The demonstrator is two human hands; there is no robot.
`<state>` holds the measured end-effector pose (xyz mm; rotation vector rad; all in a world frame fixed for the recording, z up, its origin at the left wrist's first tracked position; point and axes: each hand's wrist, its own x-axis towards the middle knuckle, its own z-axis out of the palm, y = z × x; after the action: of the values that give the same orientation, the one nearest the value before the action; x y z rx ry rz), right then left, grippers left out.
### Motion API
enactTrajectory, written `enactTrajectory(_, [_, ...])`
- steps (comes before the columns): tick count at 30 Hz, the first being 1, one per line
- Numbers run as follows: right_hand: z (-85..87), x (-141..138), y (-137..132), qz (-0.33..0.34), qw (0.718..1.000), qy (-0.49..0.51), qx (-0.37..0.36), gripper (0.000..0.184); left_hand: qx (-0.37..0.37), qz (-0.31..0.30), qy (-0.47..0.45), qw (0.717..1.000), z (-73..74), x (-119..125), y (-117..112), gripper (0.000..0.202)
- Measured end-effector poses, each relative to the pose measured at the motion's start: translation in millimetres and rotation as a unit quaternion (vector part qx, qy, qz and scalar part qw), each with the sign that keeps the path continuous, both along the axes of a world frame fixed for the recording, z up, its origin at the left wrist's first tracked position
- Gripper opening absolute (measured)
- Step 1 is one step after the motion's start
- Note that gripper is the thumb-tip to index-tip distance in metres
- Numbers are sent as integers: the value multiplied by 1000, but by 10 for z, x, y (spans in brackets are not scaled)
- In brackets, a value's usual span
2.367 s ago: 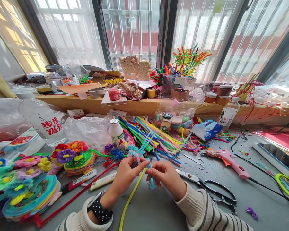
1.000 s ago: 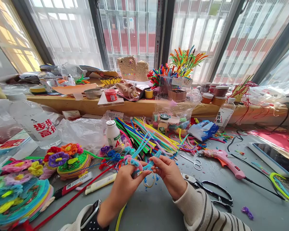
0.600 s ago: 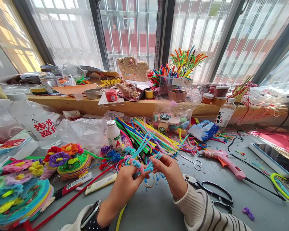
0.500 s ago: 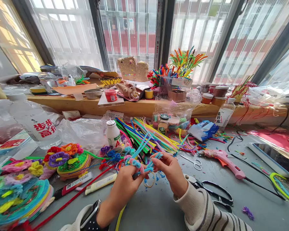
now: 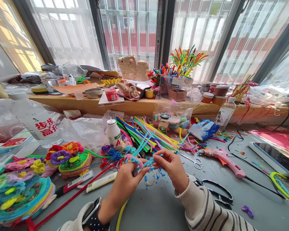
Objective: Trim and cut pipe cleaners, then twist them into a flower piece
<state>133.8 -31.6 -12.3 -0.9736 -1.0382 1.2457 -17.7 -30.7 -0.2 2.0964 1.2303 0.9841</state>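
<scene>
My left hand (image 5: 126, 181) pinches a small pink and blue pipe-cleaner flower (image 5: 134, 159) low in the middle of the head view. Light blue pipe cleaners (image 5: 143, 146) rise from it toward the back. My right hand (image 5: 172, 168) is closed on a light blue strand (image 5: 151, 161) just right of the flower. Both hands hover a little above the grey table (image 5: 154, 205). A yellow-green pipe cleaner (image 5: 119, 217) trails down under my left wrist, and blue fluff bits lie beneath the hands.
A pile of coloured pipe cleaners (image 5: 144, 133) lies behind the hands. Finished flower discs (image 5: 72, 158) sit at left, near a white bottle (image 5: 113, 132). At right lie small scissors (image 5: 196, 162), black-handled scissors (image 5: 213, 194), a pink glue gun (image 5: 225, 158) and a tablet (image 5: 275, 160).
My right hand has gone from holding a looped blue strand hanging down to drawing it up and level beside the flower. The hands have shifted slightly up the table; blue fluff has appeared beneath them.
</scene>
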Motion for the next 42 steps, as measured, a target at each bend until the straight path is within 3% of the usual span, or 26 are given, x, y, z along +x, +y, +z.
enactTrajectory(4, [7,10,6,16,1000,-20,2,17,36,-1,23,999,-21,-23,7,13])
enactTrajectory(7, [14,42,14,21,999,-37,-9,18,103,6,60,993,-60,-52,21,13])
enactTrajectory(14, [21,82,20,22,998,-62,-23,21,298,24,174,938,-122,-114,68,22])
enactTrajectory(22, [15,74,23,35,996,-71,-30,22,382,32,218,897,-75,-143,68,23])
enactTrajectory(35, [9,73,17,34,996,-72,-27,20,366,21,223,903,-64,-142,58,25])
enactTrajectory(39, [26,67,18,31,997,-63,-27,21,330,25,183,926,-70,-140,56,24])
enactTrajectory(42, [41,67,15,26,998,-56,-26,21,252,33,127,959,-60,-123,63,22])
